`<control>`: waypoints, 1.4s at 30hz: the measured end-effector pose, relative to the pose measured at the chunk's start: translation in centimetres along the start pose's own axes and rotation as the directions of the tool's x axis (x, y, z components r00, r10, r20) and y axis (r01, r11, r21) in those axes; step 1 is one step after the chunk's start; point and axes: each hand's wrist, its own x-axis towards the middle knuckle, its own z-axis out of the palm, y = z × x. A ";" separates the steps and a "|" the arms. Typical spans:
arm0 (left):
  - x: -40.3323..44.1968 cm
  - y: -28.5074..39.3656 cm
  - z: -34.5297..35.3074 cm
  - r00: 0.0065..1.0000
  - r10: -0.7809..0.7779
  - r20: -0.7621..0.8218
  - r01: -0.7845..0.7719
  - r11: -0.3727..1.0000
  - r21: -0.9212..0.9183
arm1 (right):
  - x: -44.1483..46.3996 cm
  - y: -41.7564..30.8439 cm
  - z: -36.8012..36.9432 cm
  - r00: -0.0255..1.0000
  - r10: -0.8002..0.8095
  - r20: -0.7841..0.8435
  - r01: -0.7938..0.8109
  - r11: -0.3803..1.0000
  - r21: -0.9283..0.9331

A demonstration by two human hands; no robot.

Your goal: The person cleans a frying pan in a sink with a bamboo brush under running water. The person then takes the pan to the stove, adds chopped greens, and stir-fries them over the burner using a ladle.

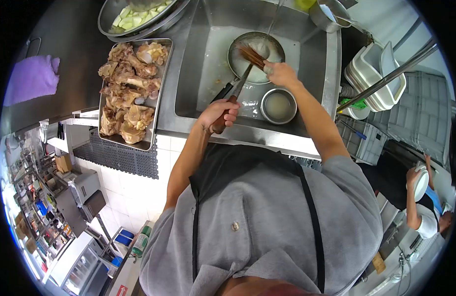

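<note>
In the sink (196, 59), a round metal pan (231, 63) holds cloudy water, and a stream from above runs into it. My left hand (219, 116) is closed around the wooden handle of a long metal-shafted utensil (244, 79). The shaft slants up over the pan's rim; its far end is hidden by water and bristles. My right hand (281, 74) grips a bamboo brush (251, 56), its bristles inside the pan against the utensil's end. A black handle (222, 92) lies beside the shaft. Below my right hand sits a round metal bowl (279, 106) of cloudy liquid.
Left of the sink is a metal tray (153, 118) of meaty bones (132, 84). Bowls with cut pale-green vegetable (139, 18) stand behind it. A purple cloth (33, 80), a metal pot (329, 17) and stacked white tubs (373, 74) surround the area. Another person (420, 197) holds a white dish at right.
</note>
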 end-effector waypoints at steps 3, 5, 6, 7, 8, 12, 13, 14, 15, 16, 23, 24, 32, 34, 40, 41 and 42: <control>-0.4 0.1 -1.0 0.999 -0.001 -0.047 0.005 0.995 0.102 | -0.6 0.8 0.8 0.981 0.106 -0.161 -0.076 0.980 0.183; -0.8 -0.1 -0.4 0.997 0.032 -0.075 -0.017 0.981 0.192 | -1.0 -0.3 1.9 0.854 0.317 -0.412 -0.186 0.926 0.327; -1.0 -0.2 0.1 0.994 0.051 -0.092 -0.023 0.959 0.282 | -2.0 -1.1 2.4 0.855 0.317 -0.410 -0.184 0.925 0.331; -1.0 0.0 0.4 0.993 0.070 -0.090 -0.038 0.947 0.318 | -3.2 -1.5 2.9 0.869 0.278 -0.410 -0.166 0.944 0.286; -0.5 0.0 0.7 0.995 0.066 -0.079 -0.037 0.945 0.325 | -3.6 -1.3 2.8 0.877 0.239 -0.416 -0.149 0.960 0.238; -0.7 -0.4 0.3 0.956 0.228 -0.185 -0.067 0.782 0.620 | -2.1 2.6 4.7 0.981 0.193 0.026 -0.148 0.648 0.748; -0.8 -0.2 -0.1 0.945 0.243 -0.220 -0.048 0.768 0.639 | -1.8 2.8 4.7 0.971 0.160 0.176 -0.232 0.481 0.846; -0.7 -0.8 -0.7 0.945 0.239 -0.223 -0.043 0.767 0.640 | -2.2 2.8 5.5 0.979 0.202 0.006 -0.142 0.667 0.731; -0.7 -1.5 -1.3 0.943 0.262 -0.205 -0.055 0.732 0.679 | -2.7 2.7 6.5 0.964 0.206 -0.166 -0.077 0.819 0.568; -0.4 -1.4 -1.9 0.938 0.298 -0.180 -0.081 0.690 0.719 | -2.2 2.4 6.8 0.925 0.160 -0.344 -0.027 0.931 0.363; -2.9 -0.1 -2.5 0.948 0.220 -0.229 -0.060 0.832 0.551 | -1.6 3.8 5.0 0.791 0.222 -0.570 -0.109 0.968 0.225; -3.5 -0.7 -2.7 0.954 0.219 -0.203 -0.087 0.854 0.512 | -2.5 3.3 4.5 0.672 0.294 -0.679 -0.059 0.936 0.347; -0.6 -1.1 1.1 0.963 0.161 -0.216 -0.028 0.857 0.514 | -1.7 -0.8 5.5 0.938 -0.028 -0.344 0.086 0.984 0.155; 0.1 -2.2 -1.0 0.964 0.153 -0.220 0.012 0.797 0.604 | -2.9 -0.9 1.5 0.965 0.244 0.099 -0.231 0.600 0.766; 0.5 -1.6 0.8 0.970 0.116 -0.213 0.040 0.792 0.610 | -3.4 0.5 2.4 0.965 0.222 0.140 -0.225 0.427 0.876; 0.3 -1.4 0.8 0.967 0.118 -0.226 0.050 0.780 0.623 | -3.2 0.5 2.4 0.935 0.349 0.059 -0.253 0.543 0.801; 0.0 -1.4 0.9 0.966 0.116 -0.232 0.056 0.779 0.624 | -3.2 0.4 2.6 0.936 0.347 0.064 -0.255 0.539 0.803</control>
